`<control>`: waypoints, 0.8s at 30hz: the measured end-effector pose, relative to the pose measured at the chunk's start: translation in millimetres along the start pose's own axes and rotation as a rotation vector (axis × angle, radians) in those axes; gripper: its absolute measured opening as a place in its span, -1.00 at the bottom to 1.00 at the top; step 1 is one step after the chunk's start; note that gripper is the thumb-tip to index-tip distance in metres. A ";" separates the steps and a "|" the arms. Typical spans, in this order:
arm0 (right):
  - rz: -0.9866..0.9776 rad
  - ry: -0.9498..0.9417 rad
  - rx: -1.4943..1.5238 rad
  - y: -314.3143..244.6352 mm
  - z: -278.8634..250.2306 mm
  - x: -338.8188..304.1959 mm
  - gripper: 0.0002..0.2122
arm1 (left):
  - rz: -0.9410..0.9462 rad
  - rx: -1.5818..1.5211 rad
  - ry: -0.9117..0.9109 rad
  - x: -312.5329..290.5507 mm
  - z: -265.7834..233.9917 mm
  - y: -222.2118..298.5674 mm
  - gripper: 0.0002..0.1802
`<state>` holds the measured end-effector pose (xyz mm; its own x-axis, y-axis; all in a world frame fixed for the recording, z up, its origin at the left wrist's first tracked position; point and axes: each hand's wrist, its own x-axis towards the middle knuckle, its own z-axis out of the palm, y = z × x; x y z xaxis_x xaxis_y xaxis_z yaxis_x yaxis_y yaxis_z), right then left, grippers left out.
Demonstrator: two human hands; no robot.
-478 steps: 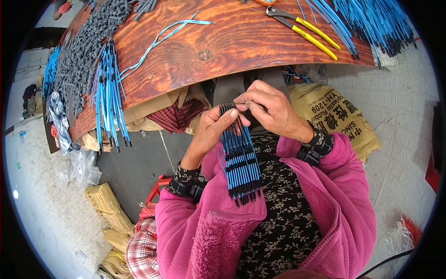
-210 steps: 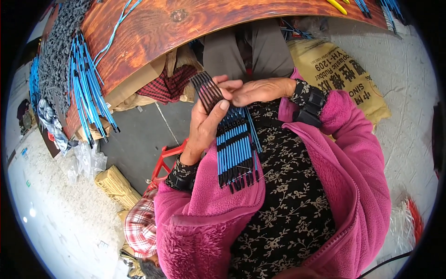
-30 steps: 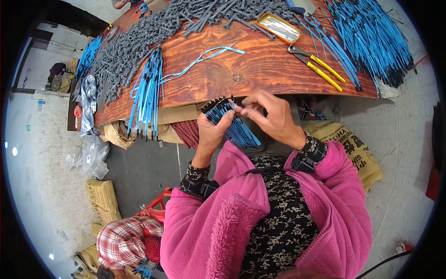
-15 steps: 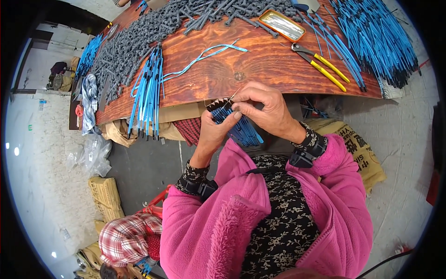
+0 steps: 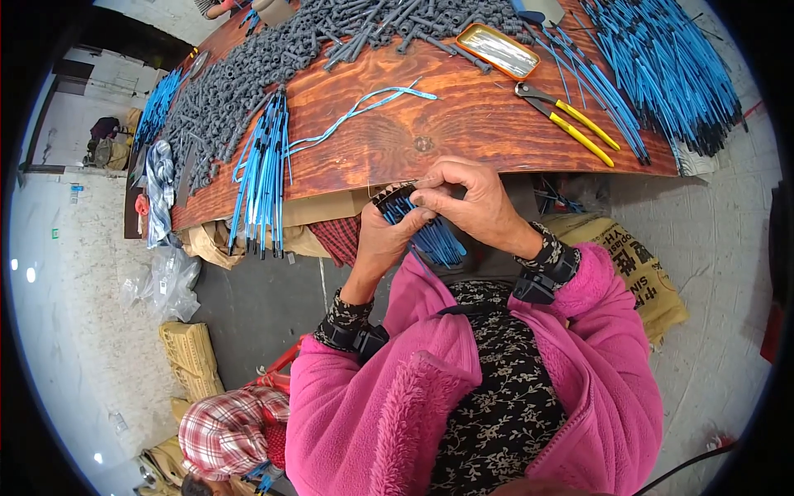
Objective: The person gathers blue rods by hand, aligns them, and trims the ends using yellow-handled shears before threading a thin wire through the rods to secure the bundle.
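My left hand (image 5: 382, 240) is closed around a bundle of thin blue tubes with black ends (image 5: 440, 246), just off the table's near edge. The black ends fan out at the top, by the thumb and fingers, and the blue lengths hang toward my lap. Beside it, my right hand (image 5: 480, 213) has its thumb and fingertips pinched together against the upper end of the bundle. A thin strand shows near those fingertips, too fine to make out fully. What exactly the right fingertips grip is hidden.
On the wooden table (image 5: 389, 124) lie yellow-handled pliers (image 5: 579, 128), an open tin (image 5: 499, 51), a blue strip (image 5: 356, 110) and a heap of grey plastic fittings (image 5: 240, 91). Blue tubes form a pile (image 5: 662, 74) at right and a bundle (image 5: 265, 174) overhanging at left. A person in plaid (image 5: 231, 430) sits lower left.
Both hands stay at the bundle, slightly lower in the picture. The right fingers have shifted a little down along its upper end. The view has moved slightly.
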<state>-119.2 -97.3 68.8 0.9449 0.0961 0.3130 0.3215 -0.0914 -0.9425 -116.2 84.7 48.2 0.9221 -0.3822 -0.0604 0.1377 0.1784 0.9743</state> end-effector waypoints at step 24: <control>-0.360 -0.042 -0.391 -19.2 -24.7 22.9 -0.95 | -0.011 0.242 0.013 15.1 3.5 9.6 -0.78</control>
<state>-102.2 -117.8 97.0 0.7699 0.2286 0.5958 0.6316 -0.4069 -0.6599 -102.2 77.5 57.3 0.9257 -0.3712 -0.0724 0.0583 -0.0490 0.9971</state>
